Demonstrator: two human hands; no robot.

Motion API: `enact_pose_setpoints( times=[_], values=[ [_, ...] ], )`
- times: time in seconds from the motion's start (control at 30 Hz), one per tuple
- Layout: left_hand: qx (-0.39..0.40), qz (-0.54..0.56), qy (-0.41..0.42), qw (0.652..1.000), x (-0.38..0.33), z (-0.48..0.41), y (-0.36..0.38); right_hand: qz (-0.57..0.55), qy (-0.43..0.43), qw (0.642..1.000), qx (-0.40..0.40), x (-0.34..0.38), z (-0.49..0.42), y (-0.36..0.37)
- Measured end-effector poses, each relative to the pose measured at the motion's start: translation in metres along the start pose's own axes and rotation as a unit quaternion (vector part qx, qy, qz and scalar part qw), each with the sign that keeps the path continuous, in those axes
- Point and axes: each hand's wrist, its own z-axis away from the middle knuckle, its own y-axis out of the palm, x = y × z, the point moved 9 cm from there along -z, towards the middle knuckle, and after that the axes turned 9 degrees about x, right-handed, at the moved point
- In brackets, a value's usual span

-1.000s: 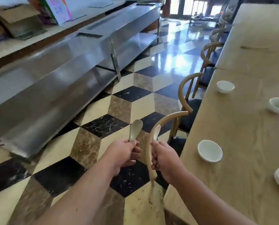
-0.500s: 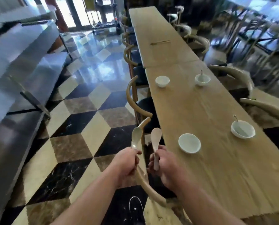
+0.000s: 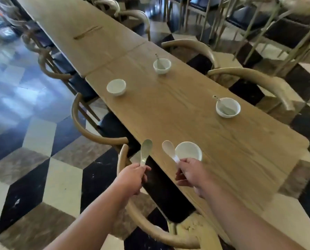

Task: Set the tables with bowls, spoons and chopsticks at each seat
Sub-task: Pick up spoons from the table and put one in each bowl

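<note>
A long wooden table (image 3: 195, 127) carries several white bowls. The nearest bowl (image 3: 188, 153) has nothing in it, and neither does the bowl (image 3: 116, 87) further along the left edge. On the right side, two bowls (image 3: 228, 107) (image 3: 162, 65) each hold a spoon. My left hand (image 3: 132, 177) is shut on a greenish spoon (image 3: 145, 151), held upright over the chair beside the table edge. My right hand (image 3: 192, 173) grips a white spoon (image 3: 169, 152) whose head sits just left of the nearest bowl. A pair of chopsticks (image 3: 87, 32) lies on the far table.
Wooden chairs with curved backs line both sides; one (image 3: 125, 186) stands right under my hands and another (image 3: 89, 123) is just beyond. More chairs (image 3: 255, 83) stand on the right. The floor (image 3: 33, 141) is a checkered tile.
The view has swung right, onto the table. Both hands moved toward it with their spoons, and the right spoon now sits next to the nearest bowl.
</note>
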Motion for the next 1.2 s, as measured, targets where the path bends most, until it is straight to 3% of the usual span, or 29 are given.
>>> enact_pose_setpoints(
  times=[0.2, 0.47, 0.93, 1.2],
  values=[
    [0.074, -0.002, -0.008, 0.997, -0.043, -0.027, 0.02, 0.072, 0.041, 0.989, -0.122, -0.01, -0.003, -0.075],
    [0.15, -0.103, 0.024, 0.983, -0.058, -0.07, -0.001, 0.159, 0.11, 0.951, -0.243, -0.004, 0.011, -0.084],
    [0.186, -0.183, 0.046, 0.964, -0.082, -0.13, 0.002, 0.169, 0.165, 0.943, -0.237, -0.01, -0.032, -0.089],
    [0.214, -0.153, 0.034, 0.964, -0.104, -0.14, 0.002, 0.186, 0.201, 0.927, -0.255, -0.02, -0.026, -0.09]
  ],
)
